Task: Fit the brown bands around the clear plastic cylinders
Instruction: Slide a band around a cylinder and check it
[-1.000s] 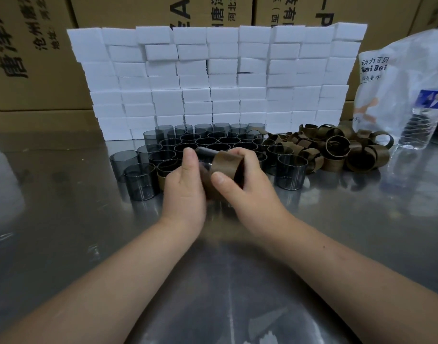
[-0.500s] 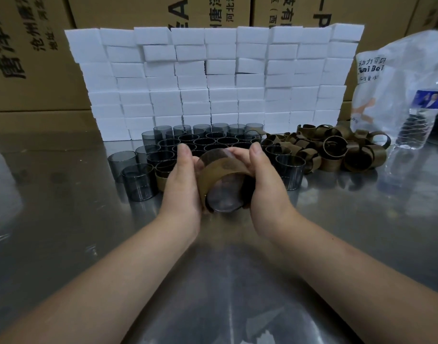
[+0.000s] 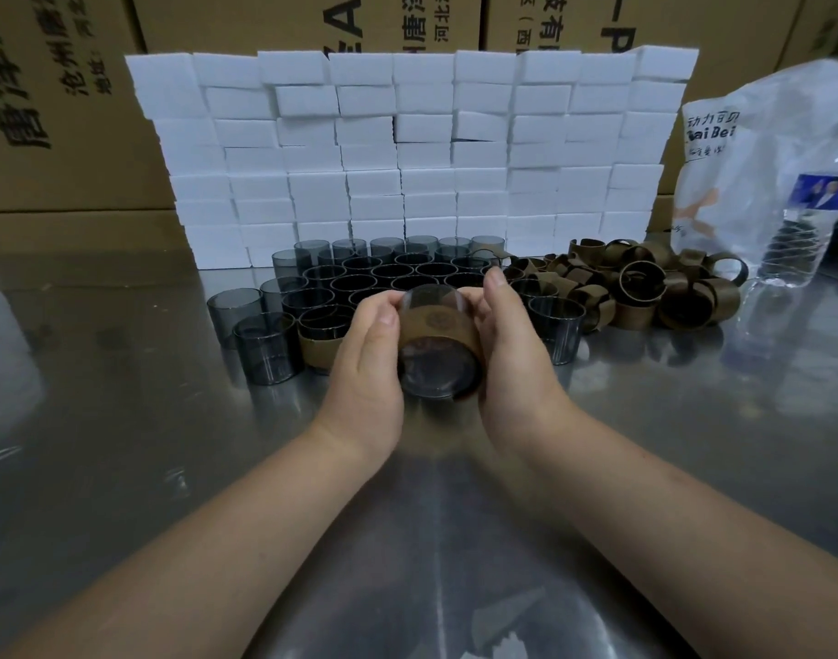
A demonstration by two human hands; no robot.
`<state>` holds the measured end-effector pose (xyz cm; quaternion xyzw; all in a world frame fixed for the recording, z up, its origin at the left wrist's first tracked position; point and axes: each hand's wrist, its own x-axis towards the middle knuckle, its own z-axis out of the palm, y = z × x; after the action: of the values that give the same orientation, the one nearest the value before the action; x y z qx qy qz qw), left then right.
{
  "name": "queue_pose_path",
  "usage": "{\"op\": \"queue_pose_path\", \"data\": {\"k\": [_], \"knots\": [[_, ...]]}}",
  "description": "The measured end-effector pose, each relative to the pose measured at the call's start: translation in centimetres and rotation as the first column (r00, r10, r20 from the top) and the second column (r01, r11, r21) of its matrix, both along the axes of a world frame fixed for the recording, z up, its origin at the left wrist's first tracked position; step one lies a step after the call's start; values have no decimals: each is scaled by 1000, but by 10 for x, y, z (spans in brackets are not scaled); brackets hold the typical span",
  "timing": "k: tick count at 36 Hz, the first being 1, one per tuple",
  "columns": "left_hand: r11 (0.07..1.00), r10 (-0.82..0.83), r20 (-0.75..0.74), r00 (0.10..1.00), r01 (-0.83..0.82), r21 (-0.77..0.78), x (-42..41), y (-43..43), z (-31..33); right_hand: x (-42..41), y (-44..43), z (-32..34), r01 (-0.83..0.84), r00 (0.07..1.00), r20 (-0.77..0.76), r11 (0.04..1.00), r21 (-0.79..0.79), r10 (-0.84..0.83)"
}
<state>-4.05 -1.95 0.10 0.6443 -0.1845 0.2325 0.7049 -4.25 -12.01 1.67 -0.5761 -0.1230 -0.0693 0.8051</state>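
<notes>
Between both hands I hold a clear smoky plastic cylinder [image 3: 433, 373], tilted with one end toward me. A brown band [image 3: 438, 323] wraps its middle. My left hand [image 3: 367, 359] grips the left side, and my right hand [image 3: 512, 354] grips the right side, fingers curled over the top rim. Behind them stand several bare cylinders [image 3: 388, 273] in rows. One banded cylinder [image 3: 315, 342] stands just left of my left hand. A heap of loose brown bands [image 3: 645, 290] lies to the right.
The work surface is a shiny metal table [image 3: 122, 444]. A wall of white foam blocks [image 3: 407, 149] stands behind the cylinders, with cardboard boxes [image 3: 65, 102] beyond. A plastic bag [image 3: 750, 149] and a water bottle [image 3: 802, 230] sit at the far right.
The band has gone from loosely held over one end to seated around the cylinder's middle. Both hands turned the cylinder and drew it slightly nearer and lower.
</notes>
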Motion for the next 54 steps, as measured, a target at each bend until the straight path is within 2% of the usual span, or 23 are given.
{"op": "queue_pose_path", "data": {"k": [5, 16, 22, 31, 43, 50, 54], "knots": [[995, -101, -68, 993, 100, -15, 1, -5, -2, 0, 1, -1, 167, 986, -12, 986, -28, -167], [968, -158, -256, 954, 99, -230, -8, -7, 3, 0, 4, -3, 225, 973, 70, 974, -42, -221], [960, -186, -240, 953, 125, -249, -9, -7, 4, 0, 3, -4, 218, 972, 105, 972, -90, -208], [975, -135, -209, 969, 92, -200, -7, -6, 2, -1, 2, -5, 253, 956, 185, 959, -132, -227], [974, -150, -152, 977, 120, -193, -7, -7, 4, -3, 0, -3, 153, 979, 150, 984, -94, -138], [967, -191, -166, 967, 157, -202, -9, -5, 7, -1, 0, -5, 129, 982, 148, 987, -95, -114], [971, -162, -184, 970, 123, -207, -10, -6, 7, 0, 0, -5, 117, 984, 147, 986, -117, -99]]}}
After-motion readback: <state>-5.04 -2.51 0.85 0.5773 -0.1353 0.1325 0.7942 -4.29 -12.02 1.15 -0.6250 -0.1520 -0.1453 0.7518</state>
